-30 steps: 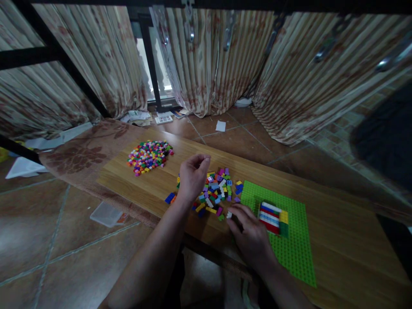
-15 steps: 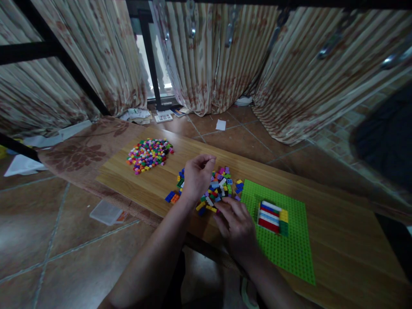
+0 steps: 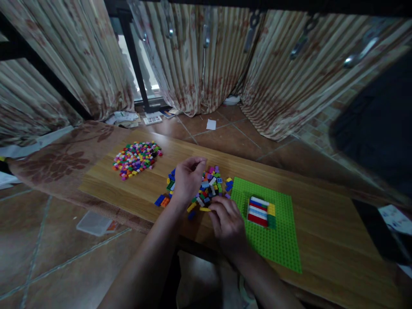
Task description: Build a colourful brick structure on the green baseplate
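Observation:
My left hand [image 3: 189, 180] hovers over a pile of mixed building bricks [image 3: 212, 182], its thumb and fingers pinched together. What lies between those fingertips, if anything, is hidden. At the near side of the pile, my right hand [image 3: 228, 221] has its thumb and index finger closed on the end of a long yellow brick [image 3: 204, 209]. Right of it lies a green baseplate [image 3: 283, 240]. On this sits a block of built-up bricks [image 3: 258, 212], striped red, white and blue, with yellow and green bricks along its right side.
A second heap of smaller colourful bricks [image 3: 137, 159] lies at the left of the wooden table [image 3: 325, 231]. Blue and orange bricks [image 3: 162, 201] sit at the pile's left edge. A clear plastic lid or box [image 3: 93, 223] is on the tiled floor. Curtains [image 3: 189, 56] hang behind.
The view has shifted, so the table appears further left. My right thumb and index finger have closed on the yellow brick's end. My left hand keeps its pinch above the pile.

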Demonstrator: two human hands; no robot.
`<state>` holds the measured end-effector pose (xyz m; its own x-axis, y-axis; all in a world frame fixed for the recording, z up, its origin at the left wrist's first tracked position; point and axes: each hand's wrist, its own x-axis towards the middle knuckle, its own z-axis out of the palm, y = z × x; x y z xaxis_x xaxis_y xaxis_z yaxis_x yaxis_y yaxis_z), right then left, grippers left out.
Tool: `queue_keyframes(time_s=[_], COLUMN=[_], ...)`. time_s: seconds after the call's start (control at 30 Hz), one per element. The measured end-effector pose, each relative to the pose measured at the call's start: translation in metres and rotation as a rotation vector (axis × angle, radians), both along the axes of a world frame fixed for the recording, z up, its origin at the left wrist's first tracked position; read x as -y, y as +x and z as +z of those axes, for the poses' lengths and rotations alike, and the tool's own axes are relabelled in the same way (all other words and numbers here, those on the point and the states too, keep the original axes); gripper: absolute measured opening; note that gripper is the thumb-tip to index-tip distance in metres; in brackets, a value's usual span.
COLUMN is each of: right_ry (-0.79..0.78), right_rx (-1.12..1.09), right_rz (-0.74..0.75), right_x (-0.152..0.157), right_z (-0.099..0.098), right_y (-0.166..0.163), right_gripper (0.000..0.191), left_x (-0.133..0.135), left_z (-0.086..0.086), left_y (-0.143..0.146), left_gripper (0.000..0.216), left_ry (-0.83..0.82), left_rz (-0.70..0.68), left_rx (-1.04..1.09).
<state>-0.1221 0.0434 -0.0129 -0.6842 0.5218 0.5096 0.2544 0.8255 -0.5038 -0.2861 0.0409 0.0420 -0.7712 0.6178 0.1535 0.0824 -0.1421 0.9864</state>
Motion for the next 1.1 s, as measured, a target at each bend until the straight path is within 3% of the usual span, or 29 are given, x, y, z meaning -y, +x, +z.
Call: queue_keyframes(time_s=[0.27,0.57,0.83,1.1], right_ry=[-0.079,0.021,0.001,-0.02], right_rx=[-0.026,0.042,0.064,0.159], right_rz=[-0.006,-0.016,-0.06,-0.155], right_x=[-0.005,-0.006,-0.016,-0.036], right_z=[0.006,0.003,0.002,0.018], right_y=[0.01,0.011,0.016,-0.032], right_gripper=[0.012,0.014,0.015,0.017], left_x=[-0.004,0.009,0.021,0.028], left_z=[-0.005,0.01,0.013,0.018], left_y=[0.001,-0.03,-0.046,-0.054], left_gripper=[0.015,0.019,0.023,0.026], left_ry=[-0.036,0.029,0.128,0.237], left_rz=[-0.041,0.222,0.237,0.184], left_rx=[0.005,0.085,0.26,0.505])
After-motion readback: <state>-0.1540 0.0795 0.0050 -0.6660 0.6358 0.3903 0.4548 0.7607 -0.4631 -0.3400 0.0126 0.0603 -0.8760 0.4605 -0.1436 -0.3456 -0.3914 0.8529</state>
